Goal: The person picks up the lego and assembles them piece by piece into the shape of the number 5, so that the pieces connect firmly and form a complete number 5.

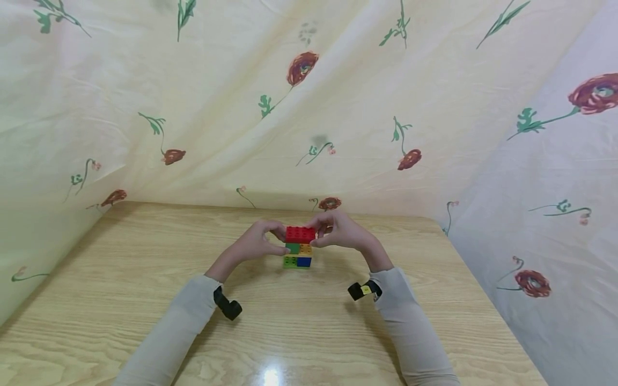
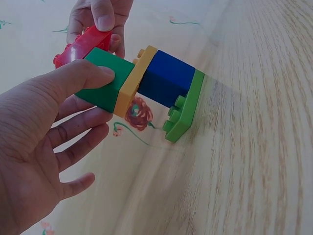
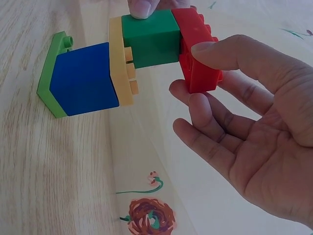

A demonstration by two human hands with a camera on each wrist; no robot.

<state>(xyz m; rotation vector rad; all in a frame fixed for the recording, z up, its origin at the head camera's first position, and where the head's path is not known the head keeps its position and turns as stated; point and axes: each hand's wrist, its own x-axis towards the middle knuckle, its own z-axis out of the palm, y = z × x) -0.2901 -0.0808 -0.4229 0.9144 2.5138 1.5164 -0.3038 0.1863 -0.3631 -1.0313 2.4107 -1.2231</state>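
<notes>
A stack of toy building bricks stands on the wooden table. At its base lies a thin light green brick [image 2: 183,117], with a blue brick [image 3: 85,81] on one end. Above the blue one is a thin yellow-orange brick [image 3: 121,63], which carries a dark green brick [image 2: 105,73]. On top sits a long red brick [image 1: 300,234] that overhangs to the right. My left hand [image 1: 260,240] pinches the dark green brick between thumb and fingers. With thumb and fingertips, my right hand [image 1: 340,231] pinches the free end of the red brick.
The table [image 1: 289,332] has a light wood grain. Behind it and along both sides hangs a pale cloth [image 1: 217,107] printed with red flowers. Black wrist-worn devices [image 1: 227,304] show below both sleeves.
</notes>
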